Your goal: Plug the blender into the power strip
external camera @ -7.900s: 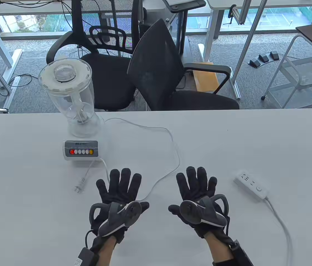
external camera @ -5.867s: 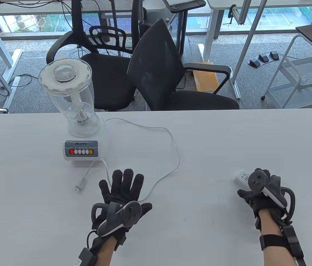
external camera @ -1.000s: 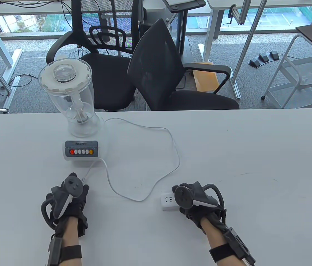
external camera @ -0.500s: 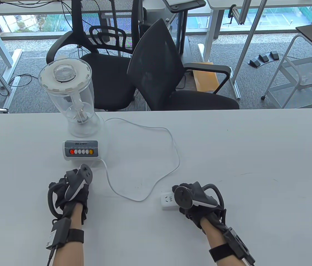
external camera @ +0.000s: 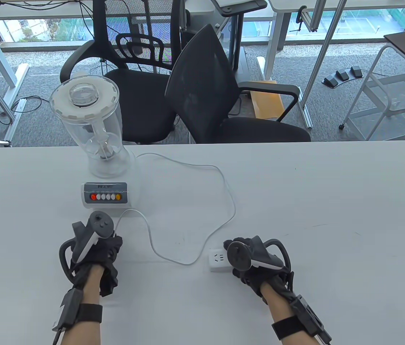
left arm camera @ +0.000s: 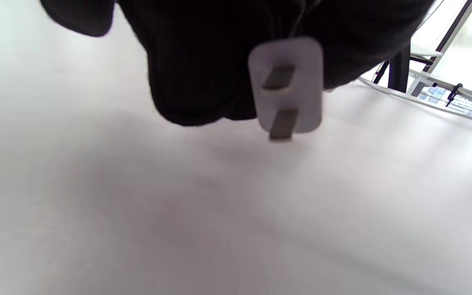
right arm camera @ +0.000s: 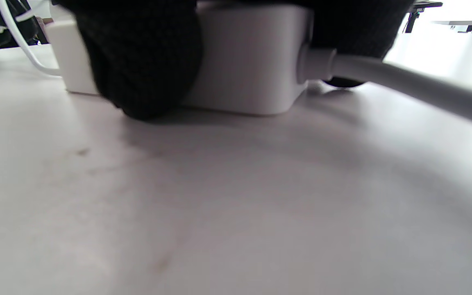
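Left hand (external camera: 96, 251) closes its grip around the blender plug (left arm camera: 287, 88), prongs clear of the worktop (external camera: 331, 187); right hand (external camera: 256, 264) clasps the power strip (external camera: 217, 260), which lies flat beneath that grip.

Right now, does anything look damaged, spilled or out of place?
Nothing stands out. The blender stands upright, the left hand holds the plug, prongs straight, and the right hand rests on the strip.

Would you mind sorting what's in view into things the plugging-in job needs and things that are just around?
Needed: blender, its plug in the left hand, power strip under the right hand.
Just around: two office chairs, white cart.
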### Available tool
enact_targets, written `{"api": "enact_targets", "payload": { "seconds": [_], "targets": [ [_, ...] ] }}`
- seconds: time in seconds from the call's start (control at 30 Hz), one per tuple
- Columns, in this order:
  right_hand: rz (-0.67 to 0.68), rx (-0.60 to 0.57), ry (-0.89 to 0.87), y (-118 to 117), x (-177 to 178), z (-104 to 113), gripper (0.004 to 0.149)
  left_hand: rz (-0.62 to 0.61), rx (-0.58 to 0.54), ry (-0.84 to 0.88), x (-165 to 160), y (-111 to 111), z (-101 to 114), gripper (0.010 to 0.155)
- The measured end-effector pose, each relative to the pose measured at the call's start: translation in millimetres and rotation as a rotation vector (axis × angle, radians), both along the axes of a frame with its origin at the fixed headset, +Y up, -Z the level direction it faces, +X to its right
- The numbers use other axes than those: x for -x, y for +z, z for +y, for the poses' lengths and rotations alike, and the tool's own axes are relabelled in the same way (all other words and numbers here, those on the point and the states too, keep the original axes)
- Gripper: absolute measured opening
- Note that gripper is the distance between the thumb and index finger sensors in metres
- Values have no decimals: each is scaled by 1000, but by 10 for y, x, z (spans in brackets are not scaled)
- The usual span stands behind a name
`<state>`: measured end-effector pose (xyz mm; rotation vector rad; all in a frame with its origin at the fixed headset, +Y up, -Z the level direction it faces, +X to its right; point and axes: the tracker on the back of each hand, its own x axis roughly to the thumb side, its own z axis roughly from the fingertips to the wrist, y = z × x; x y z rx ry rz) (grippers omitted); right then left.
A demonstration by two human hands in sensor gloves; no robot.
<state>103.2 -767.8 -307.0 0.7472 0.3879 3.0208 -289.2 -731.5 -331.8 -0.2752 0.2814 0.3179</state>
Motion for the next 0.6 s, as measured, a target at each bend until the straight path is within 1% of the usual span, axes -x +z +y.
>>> {"api": "enact_targets", "payload": {
  "seconds": [0.1,0.17,0.23,0.37,0.6],
  "targets": [
    [-1,0,-4,1,-5,-2,83,-38,-23,193,-57,44,70,48],
    [-1,1,-6,1,-6,-3,82,-41,-57,274,-106,80,113,47],
    [-2,1,-8,0,-8,-4,83,-70,-68,344,-168,105,154,46],
    [-4,-1,-11,2,-12,-7,83,-107,-114,550,-318,162,208,48],
    [-5,-1,-13,3,-17,-11,83,-187,-169,675,-633,234,298,49]
  ]
}}
